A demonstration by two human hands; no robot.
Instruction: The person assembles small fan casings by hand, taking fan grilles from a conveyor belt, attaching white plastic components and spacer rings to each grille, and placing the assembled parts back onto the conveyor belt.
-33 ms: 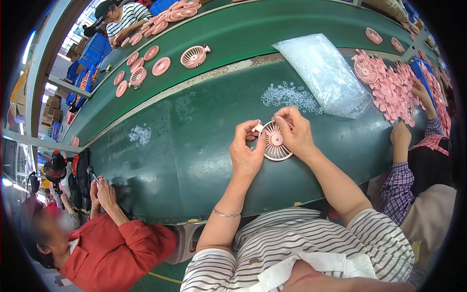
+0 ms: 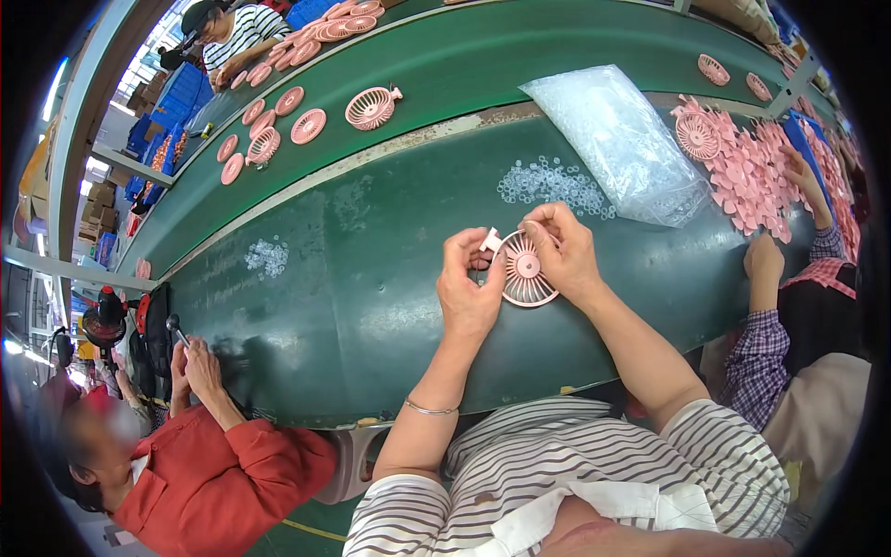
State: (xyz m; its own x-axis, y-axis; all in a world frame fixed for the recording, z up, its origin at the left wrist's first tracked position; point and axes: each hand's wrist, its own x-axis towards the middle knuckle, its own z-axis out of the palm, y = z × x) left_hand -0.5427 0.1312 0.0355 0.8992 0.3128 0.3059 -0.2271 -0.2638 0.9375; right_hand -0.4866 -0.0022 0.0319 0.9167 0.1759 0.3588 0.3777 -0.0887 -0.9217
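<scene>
A round pink fan grille [image 2: 525,278] with radial slots is held just above the green worktable. My left hand [image 2: 473,288] grips its left rim, thumb on the front, beside a small pale stub [image 2: 490,240] that juts out there. My right hand [image 2: 566,251] pinches the upper right rim, with its thumb and fingers over the edge. Whatever lies between the right fingertips is hidden. Behind my hands is a scatter of small clear plastic rings [image 2: 552,187]. A large clear bag [image 2: 617,144] of similar pale pieces lies just beyond them.
A conveyor belt [image 2: 445,70] along the far side carries pink grilles [image 2: 308,126]. Pink flat parts [image 2: 747,172] are heaped at right near a co-worker's hands [image 2: 766,260]. Another small ring pile [image 2: 267,257] lies at left, near a person in red [image 2: 218,464] holding a tool.
</scene>
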